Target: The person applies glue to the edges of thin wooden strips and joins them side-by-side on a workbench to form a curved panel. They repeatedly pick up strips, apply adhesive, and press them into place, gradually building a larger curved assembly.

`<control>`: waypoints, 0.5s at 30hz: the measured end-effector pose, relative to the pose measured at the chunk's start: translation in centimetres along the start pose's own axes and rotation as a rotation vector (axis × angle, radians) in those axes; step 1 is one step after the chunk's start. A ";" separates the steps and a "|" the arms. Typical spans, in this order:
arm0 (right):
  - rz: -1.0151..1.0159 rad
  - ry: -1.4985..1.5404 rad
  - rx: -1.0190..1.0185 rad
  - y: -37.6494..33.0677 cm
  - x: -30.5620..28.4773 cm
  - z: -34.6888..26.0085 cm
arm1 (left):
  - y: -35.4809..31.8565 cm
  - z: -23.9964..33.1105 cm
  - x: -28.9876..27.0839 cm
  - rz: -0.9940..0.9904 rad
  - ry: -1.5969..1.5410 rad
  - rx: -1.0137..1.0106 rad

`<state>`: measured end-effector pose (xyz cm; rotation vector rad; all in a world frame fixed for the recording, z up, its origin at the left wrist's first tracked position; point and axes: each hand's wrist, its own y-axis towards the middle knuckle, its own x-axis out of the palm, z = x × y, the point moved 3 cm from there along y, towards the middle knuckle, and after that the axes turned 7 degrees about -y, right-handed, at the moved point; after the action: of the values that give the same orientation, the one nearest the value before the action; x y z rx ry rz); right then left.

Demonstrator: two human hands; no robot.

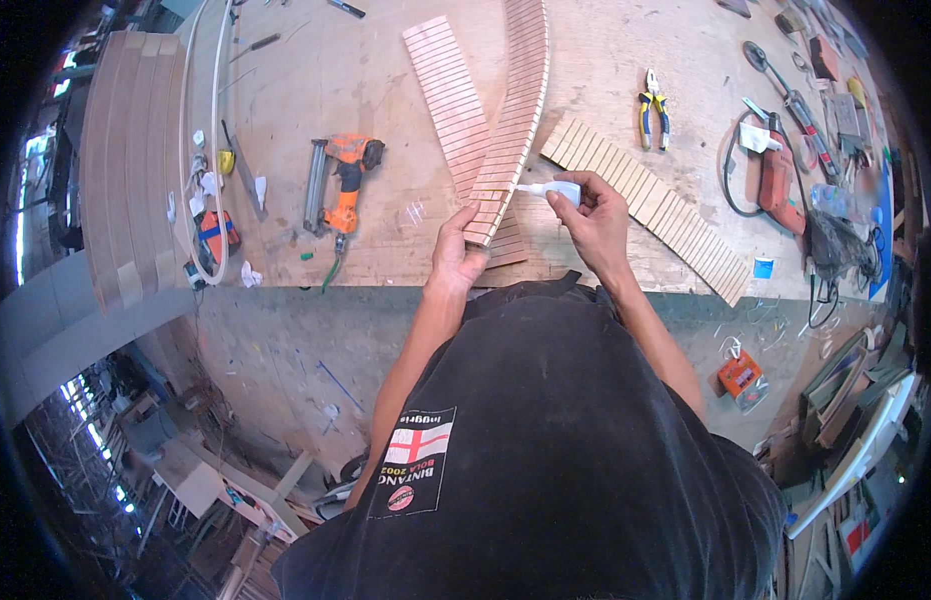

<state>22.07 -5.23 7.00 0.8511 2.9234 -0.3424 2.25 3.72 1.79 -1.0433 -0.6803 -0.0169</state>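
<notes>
My left hand grips the near end of a curved, slotted wooden strip, thumb on its face. Between the fingers of my right hand is a small white squeeze bottle, tipped sideways. Its nozzle points left and meets the strip's right edge, or sits very close to it. A second slotted strip lies flat, partly beneath the held one. To the right of my right hand, a third slotted strip rests slantwise on the wooden table.
An orange and black nail gun with a green hose lies left. Pliers and a red power tool with a cord lie right. Curved brown panels stand at far left. The table's front edge runs just before my body.
</notes>
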 end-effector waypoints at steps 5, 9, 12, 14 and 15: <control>-0.016 -0.013 0.011 0.3 0.1 -0.2 | -0.1 -0.1 0.0 0.017 -0.019 -0.004; -0.018 -0.031 -0.007 0.4 0.2 -0.2 | -0.1 0.0 0.1 0.033 -0.016 0.004; -0.026 -0.080 -0.009 0.5 0.1 -0.3 | 0.0 0.0 0.0 0.025 -0.019 0.010; -0.020 -0.080 -0.011 0.6 0.1 -0.5 | 0.1 0.0 -0.2 0.013 -0.030 0.006; -0.009 -0.059 -0.012 0.6 0.2 -0.7 | 0.2 0.0 -0.2 0.006 -0.035 0.003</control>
<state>22.24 -4.49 7.53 0.8116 2.8735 -0.3437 2.17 3.78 1.58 -1.0453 -0.7083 0.0074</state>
